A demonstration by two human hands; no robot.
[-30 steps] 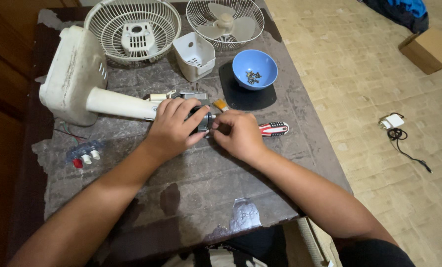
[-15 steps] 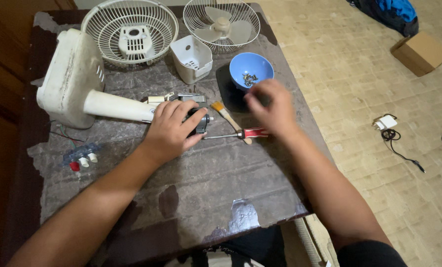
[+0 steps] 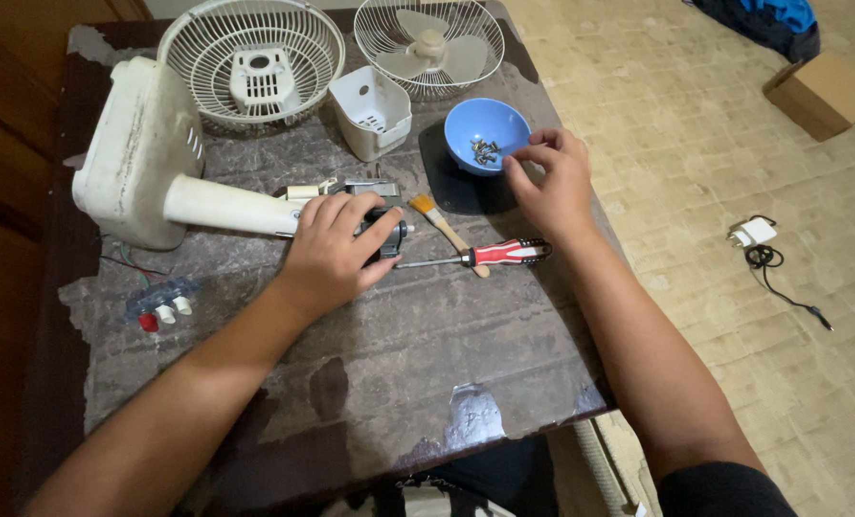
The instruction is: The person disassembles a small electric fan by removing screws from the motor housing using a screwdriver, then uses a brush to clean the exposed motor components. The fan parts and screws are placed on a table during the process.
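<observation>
My left hand (image 3: 337, 249) is closed over a small dark fan motor (image 3: 389, 236) at the end of the white fan stand (image 3: 159, 177), which lies on its side on the worn table (image 3: 351, 383). At the rim of the blue bowl (image 3: 487, 134), which holds several small screws (image 3: 486, 149), my right hand (image 3: 552, 182) has its fingertips pinched together. Whether a screw is between them is too small to tell. A red-handled screwdriver (image 3: 490, 255) lies on the table between the hands, crossing a small wooden brush (image 3: 442, 220).
Two white fan grilles (image 3: 250, 57) (image 3: 427, 43), one with the blade inside, and a white plastic housing (image 3: 372, 110) stand at the table's far edge. A switch block with coloured buttons (image 3: 159, 304) lies at the left. On the floor: charger (image 3: 755, 235), cardboard box (image 3: 820, 91).
My right hand left the motor and the screwdriver, which now lies on the table, and moved up right to the blue bowl. The left hand stays on the motor.
</observation>
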